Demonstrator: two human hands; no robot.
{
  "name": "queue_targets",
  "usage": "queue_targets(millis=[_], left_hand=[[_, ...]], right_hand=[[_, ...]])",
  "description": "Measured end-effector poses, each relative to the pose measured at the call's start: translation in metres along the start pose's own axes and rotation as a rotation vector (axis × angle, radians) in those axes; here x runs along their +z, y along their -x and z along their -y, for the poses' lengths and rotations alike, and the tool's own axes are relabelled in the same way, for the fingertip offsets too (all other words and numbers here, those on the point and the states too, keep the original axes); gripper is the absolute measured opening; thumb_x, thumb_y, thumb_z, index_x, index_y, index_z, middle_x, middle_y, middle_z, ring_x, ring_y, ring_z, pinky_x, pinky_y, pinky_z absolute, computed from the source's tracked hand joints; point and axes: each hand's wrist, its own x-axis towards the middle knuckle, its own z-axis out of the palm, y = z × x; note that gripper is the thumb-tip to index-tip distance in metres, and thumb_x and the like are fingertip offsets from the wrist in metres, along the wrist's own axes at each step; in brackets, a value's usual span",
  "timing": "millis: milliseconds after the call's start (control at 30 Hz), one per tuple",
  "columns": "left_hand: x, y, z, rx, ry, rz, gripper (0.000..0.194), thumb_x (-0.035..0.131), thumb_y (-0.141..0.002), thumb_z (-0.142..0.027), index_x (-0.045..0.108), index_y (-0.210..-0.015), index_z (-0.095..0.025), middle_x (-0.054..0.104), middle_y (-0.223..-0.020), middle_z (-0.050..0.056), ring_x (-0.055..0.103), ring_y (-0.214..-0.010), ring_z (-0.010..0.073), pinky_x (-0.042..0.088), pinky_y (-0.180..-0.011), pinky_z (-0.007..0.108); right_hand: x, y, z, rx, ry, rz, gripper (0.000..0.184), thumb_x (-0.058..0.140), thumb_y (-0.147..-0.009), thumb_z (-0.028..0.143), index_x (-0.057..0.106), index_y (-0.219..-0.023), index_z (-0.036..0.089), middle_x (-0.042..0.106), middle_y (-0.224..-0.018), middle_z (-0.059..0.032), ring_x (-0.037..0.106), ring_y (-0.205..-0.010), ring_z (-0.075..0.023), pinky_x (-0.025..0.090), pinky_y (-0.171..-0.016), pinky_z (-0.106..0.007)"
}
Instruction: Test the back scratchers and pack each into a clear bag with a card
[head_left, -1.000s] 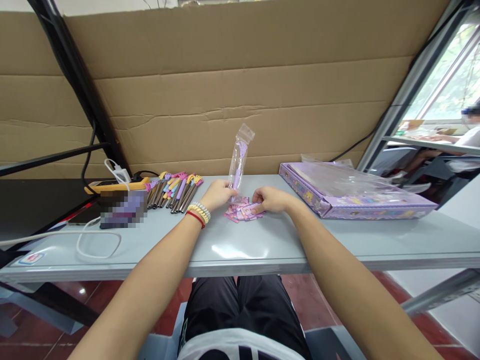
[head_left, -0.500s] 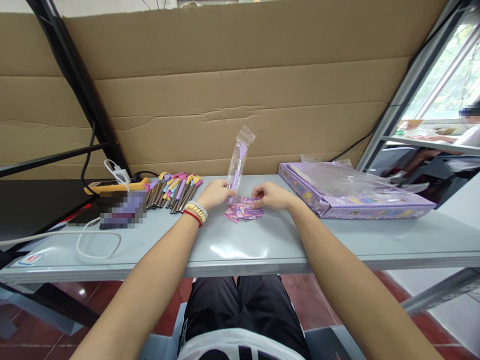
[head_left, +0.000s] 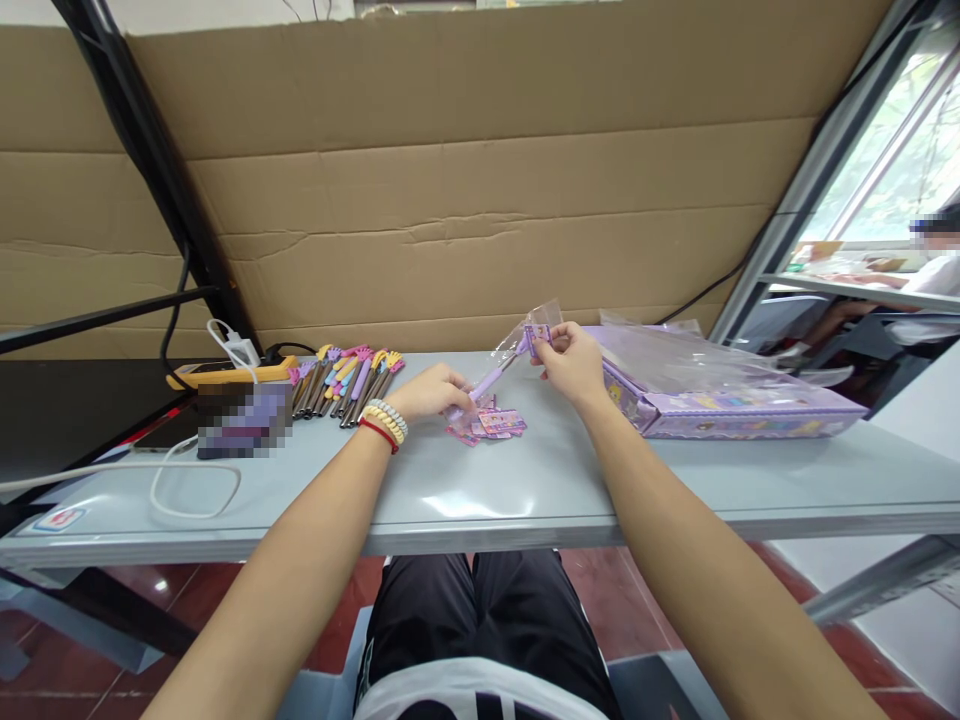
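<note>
My left hand (head_left: 433,393) is closed round the lower end of a slim purple pen-like stick (head_left: 490,382) in a clear plastic sleeve. The sleeve leans up and to the right, its far end (head_left: 551,309) near my right hand (head_left: 573,362). Between the thumb and fingers of that hand is a small purple printed card (head_left: 537,336), which overlaps the end of the sleeve; whether it is inside or in front, I cannot tell. On the table just below lies a loose pile of pink and purple printed cards (head_left: 501,424).
Several sticks with dark shafts and colourful hand-shaped tops (head_left: 349,385) lie left, beside a yellow object (head_left: 217,374), a blurred purple item (head_left: 247,420) and a white cable (head_left: 196,512). A purple box (head_left: 750,417) topped with plastic sleeves lies right. Cardboard (head_left: 480,180) stands behind.
My right hand has risen from the card pile with one card, to the sleeve's end. The sleeve, upright before, now tilts to the right in my left hand.
</note>
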Motion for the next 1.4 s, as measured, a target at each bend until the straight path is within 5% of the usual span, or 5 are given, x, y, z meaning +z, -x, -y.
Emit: queue_targets(millis=[167, 567, 1100, 1400], left_hand=[[-0.001, 0.003, -0.001, 0.051, -0.189, -0.049, 0.017, 0.061, -0.063, -0.029, 0.067, -0.056, -0.015, 0.044, -0.049, -0.003, 0.037, -0.053, 0.0104, 0.028, -0.052, 0.024], [-0.009, 0.009, -0.007, 0.073, -0.426, -0.063, 0.024, 0.058, -0.065, -0.027, 0.077, -0.074, -0.016, 0.035, -0.044, -0.005, 0.026, -0.049, 0.01, 0.019, -0.049, 0.026], [-0.032, 0.01, 0.01, 0.046, -0.325, -0.007, 0.03, 0.058, -0.065, -0.033, 0.076, -0.082, -0.015, 0.049, -0.056, -0.002, 0.038, -0.057, 0.012, 0.027, -0.052, 0.024], [-0.047, 0.016, 0.016, -0.076, -0.174, -0.055, 0.024, 0.065, -0.055, -0.032, 0.073, -0.068, -0.014, 0.059, -0.061, 0.0, 0.048, -0.063, 0.0142, 0.036, -0.059, 0.025]], right_hand=[[-0.004, -0.002, 0.001, -0.046, 0.234, -0.169, 0.014, 0.059, -0.073, 0.032, 0.051, -0.072, 0.02, 0.065, -0.075, -0.0045, 0.06, -0.072, -0.0185, 0.044, -0.073, -0.033], [-0.017, -0.009, -0.002, 0.039, 0.284, -0.328, 0.018, 0.057, -0.077, 0.032, 0.045, -0.068, 0.022, 0.062, -0.074, -0.0045, 0.056, -0.071, -0.0191, 0.042, -0.076, -0.033], [-0.019, -0.014, -0.01, 0.033, 0.229, -0.296, 0.019, 0.064, -0.071, 0.028, 0.048, -0.063, 0.02, 0.06, -0.069, -0.0013, 0.055, -0.066, -0.017, 0.043, -0.072, -0.032], [-0.019, -0.015, -0.008, 0.007, 0.133, -0.37, 0.021, 0.067, -0.068, 0.018, 0.047, -0.062, 0.02, 0.056, -0.061, 0.0014, 0.052, -0.06, -0.0151, 0.041, -0.064, -0.029]])
